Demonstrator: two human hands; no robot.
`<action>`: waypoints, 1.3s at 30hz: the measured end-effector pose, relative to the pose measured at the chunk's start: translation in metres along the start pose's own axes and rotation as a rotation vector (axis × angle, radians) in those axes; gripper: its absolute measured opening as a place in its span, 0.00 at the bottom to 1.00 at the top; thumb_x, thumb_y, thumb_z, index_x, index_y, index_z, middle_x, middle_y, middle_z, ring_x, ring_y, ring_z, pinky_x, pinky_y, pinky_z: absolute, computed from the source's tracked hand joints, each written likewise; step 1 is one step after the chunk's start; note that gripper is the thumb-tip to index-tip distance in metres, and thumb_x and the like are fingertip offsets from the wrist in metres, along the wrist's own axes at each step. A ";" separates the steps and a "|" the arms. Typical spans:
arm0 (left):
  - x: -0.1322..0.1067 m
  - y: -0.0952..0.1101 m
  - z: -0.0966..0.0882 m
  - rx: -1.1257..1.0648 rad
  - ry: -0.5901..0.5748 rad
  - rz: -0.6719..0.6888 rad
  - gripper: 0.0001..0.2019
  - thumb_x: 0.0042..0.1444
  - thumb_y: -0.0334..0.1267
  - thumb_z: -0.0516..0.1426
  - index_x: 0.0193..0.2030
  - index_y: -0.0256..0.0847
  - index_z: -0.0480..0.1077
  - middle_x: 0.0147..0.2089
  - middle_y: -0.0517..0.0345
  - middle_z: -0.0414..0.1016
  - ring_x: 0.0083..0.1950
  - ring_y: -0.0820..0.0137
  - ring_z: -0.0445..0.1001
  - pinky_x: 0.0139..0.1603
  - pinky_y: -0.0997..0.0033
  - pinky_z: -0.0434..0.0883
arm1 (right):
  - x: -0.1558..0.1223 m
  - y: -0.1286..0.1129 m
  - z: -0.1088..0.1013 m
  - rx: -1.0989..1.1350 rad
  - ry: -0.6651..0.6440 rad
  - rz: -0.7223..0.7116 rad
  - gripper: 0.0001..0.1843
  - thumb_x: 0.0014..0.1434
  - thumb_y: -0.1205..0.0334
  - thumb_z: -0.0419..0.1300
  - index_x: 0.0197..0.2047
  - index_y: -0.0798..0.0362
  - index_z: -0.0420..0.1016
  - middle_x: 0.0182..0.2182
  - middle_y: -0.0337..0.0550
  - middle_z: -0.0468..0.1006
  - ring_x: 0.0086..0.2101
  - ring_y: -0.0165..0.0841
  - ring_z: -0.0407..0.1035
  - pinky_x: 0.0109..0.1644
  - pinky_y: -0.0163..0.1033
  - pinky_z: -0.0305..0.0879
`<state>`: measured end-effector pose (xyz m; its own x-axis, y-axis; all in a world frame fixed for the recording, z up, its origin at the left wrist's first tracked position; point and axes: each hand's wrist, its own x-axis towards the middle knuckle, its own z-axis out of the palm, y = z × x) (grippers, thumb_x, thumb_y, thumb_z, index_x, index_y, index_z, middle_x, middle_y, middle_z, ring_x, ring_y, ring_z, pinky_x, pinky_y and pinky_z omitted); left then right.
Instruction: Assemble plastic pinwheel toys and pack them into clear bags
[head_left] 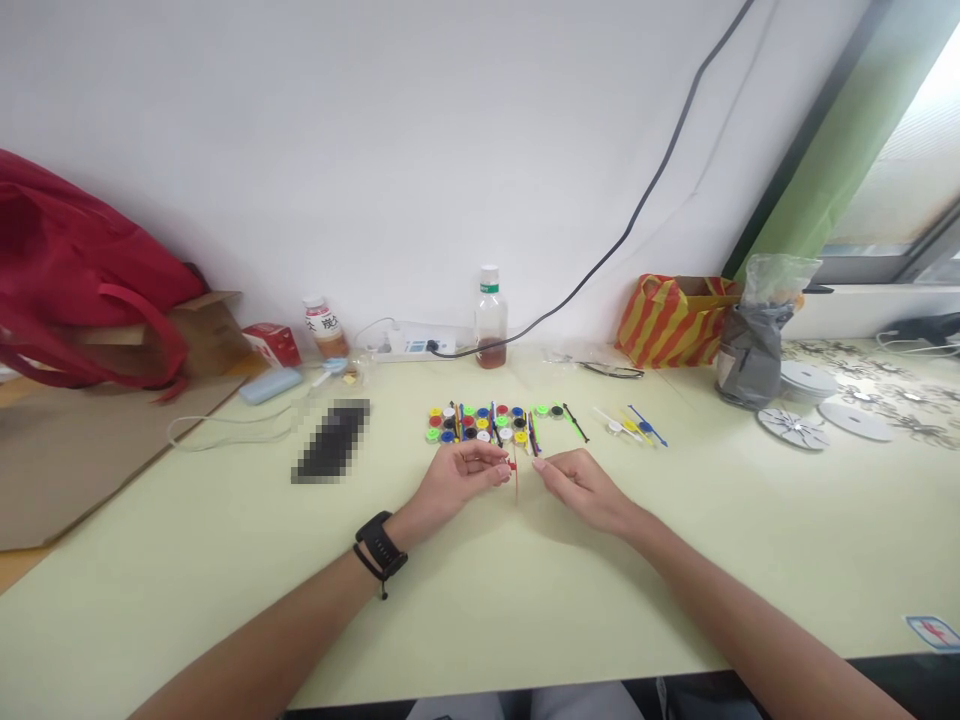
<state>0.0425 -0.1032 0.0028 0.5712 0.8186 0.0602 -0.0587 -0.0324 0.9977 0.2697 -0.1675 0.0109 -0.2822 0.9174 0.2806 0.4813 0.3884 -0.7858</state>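
Observation:
My left hand [466, 474], with a black watch [382, 546] on its wrist, pinches a small red plastic piece with a thin red bar [516, 482] between thumb and fingers. The bar stands about upright in front of the fingertips. Just to its right, my right hand [579, 486] is closed in a pinch, apart from the bar; I cannot make out what its fingertips hold. Beyond both hands lies a block of small coloured round discs [471, 424] with thin coloured sticks among them. Right of it are a black stick [576, 422] and a blue stick [648, 426] beside white and yellow pieces.
A pixelated dark rectangle [331, 441] lies left of the hands. A bottle of brown liquid [491, 325] and a power strip [420, 342] stand by the wall. To the right are a striped bag [667, 320], a grey bag [750, 355] and white discs [793, 428].

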 end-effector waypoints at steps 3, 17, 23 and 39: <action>0.000 0.001 0.000 -0.001 0.000 0.007 0.18 0.53 0.45 0.71 0.46 0.37 0.79 0.43 0.50 0.84 0.44 0.63 0.82 0.51 0.61 0.78 | 0.002 -0.004 0.000 0.082 0.011 0.026 0.29 0.71 0.43 0.51 0.22 0.51 0.60 0.20 0.37 0.61 0.24 0.30 0.56 0.30 0.38 0.57; 0.000 -0.002 0.000 0.009 -0.023 0.027 0.17 0.55 0.44 0.70 0.47 0.38 0.79 0.45 0.50 0.83 0.47 0.63 0.81 0.52 0.62 0.77 | 0.002 -0.003 0.004 0.204 -0.014 -0.015 0.11 0.67 0.53 0.61 0.50 0.47 0.74 0.44 0.45 0.79 0.37 0.35 0.73 0.41 0.42 0.72; 0.000 -0.002 0.000 0.002 -0.011 0.004 0.17 0.55 0.45 0.70 0.47 0.38 0.79 0.43 0.51 0.83 0.45 0.65 0.81 0.49 0.63 0.78 | -0.003 0.003 0.004 0.072 0.095 -0.072 0.27 0.68 0.53 0.58 0.68 0.42 0.62 0.44 0.44 0.76 0.30 0.32 0.68 0.39 0.41 0.69; -0.002 0.004 0.002 0.018 -0.036 -0.001 0.16 0.56 0.43 0.69 0.47 0.37 0.78 0.43 0.49 0.83 0.45 0.64 0.82 0.50 0.63 0.78 | 0.003 -0.006 0.005 0.278 -0.003 0.036 0.13 0.65 0.49 0.63 0.41 0.50 0.70 0.37 0.41 0.77 0.34 0.33 0.70 0.41 0.40 0.68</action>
<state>0.0428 -0.1064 0.0062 0.6006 0.7973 0.0599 -0.0438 -0.0420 0.9982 0.2615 -0.1679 0.0140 -0.2717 0.9298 0.2483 0.2451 0.3164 -0.9164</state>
